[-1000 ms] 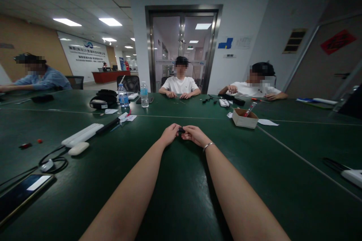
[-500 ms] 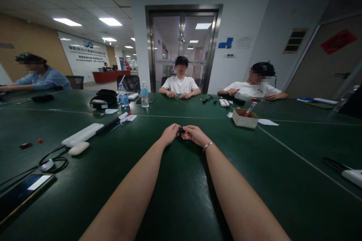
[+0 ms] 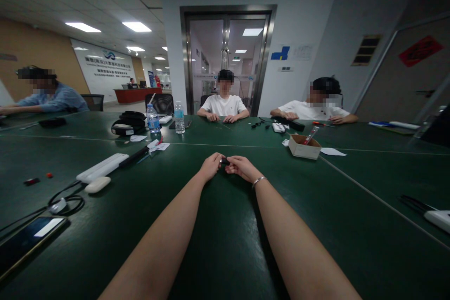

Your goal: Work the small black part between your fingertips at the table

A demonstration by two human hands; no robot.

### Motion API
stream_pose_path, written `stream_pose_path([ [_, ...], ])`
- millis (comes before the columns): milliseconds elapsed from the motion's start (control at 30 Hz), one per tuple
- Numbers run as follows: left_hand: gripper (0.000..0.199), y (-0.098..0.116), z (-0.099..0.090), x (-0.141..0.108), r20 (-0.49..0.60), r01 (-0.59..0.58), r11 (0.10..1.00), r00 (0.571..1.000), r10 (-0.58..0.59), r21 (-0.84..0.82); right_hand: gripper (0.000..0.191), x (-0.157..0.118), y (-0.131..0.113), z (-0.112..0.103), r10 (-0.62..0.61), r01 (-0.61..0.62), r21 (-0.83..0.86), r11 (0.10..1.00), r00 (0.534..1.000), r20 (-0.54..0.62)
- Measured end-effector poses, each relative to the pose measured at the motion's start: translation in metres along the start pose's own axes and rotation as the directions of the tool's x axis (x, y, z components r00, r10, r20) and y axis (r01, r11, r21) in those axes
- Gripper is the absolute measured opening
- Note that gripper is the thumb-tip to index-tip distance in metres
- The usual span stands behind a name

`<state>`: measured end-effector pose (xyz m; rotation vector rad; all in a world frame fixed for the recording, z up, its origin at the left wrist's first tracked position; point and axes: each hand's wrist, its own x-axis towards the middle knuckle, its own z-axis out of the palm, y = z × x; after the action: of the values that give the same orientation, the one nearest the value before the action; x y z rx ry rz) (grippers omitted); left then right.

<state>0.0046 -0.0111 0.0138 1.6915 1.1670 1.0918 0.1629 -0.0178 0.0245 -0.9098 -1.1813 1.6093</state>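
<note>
Both my hands meet above the green table [image 3: 225, 225], near the middle of the head view. A small dark object [image 3: 224, 161] sits between my fingertips, too small to name. My left hand [image 3: 212, 167] pinches its left end, and my right hand [image 3: 242, 168] pinches its right end. The fingers partly cover it. A silver bracelet [image 3: 259, 182] circles my right wrist.
Left are a phone [image 3: 31, 243], a coiled cable, a white power bank [image 3: 101, 168] and a white oval object [image 3: 98, 184]. Beyond stand two bottles [image 3: 179, 118] and a black case [image 3: 128, 123]. A small box [image 3: 304, 147] lies right. Three people sit around the table.
My hands have barely moved; the small dark object shows at a slightly different angle between my fingers. The person at the right has lowered a hand toward the table.
</note>
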Motion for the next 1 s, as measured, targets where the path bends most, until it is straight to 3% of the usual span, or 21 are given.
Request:
stream_pose_path([
  [467,0.025,-0.0057,0.0004,0.0043,-0.008,-0.025,0.999,1.0,0.025,-0.025,0.006,0.0025,0.0019,-0.0021,0.001,-0.001,-0.004,1.0,1.0,-0.002],
  [867,0.028,-0.0035,-0.0022,0.0031,-0.031,-0.039,0.992,0.999,0.035,-0.12,0.02,-0.0012,-0.0014,0.0015,-0.007,0.006,-0.044,0.999,1.0,-0.004],
  [1000,0.027,-0.0048,-0.0031,0.0037,-0.025,-0.024,0.986,0.999,0.02,-0.166,0.006,-0.0038,-0.0034,0.0023,-0.006,0.006,-0.024,1.0,1.0,0.001],
])
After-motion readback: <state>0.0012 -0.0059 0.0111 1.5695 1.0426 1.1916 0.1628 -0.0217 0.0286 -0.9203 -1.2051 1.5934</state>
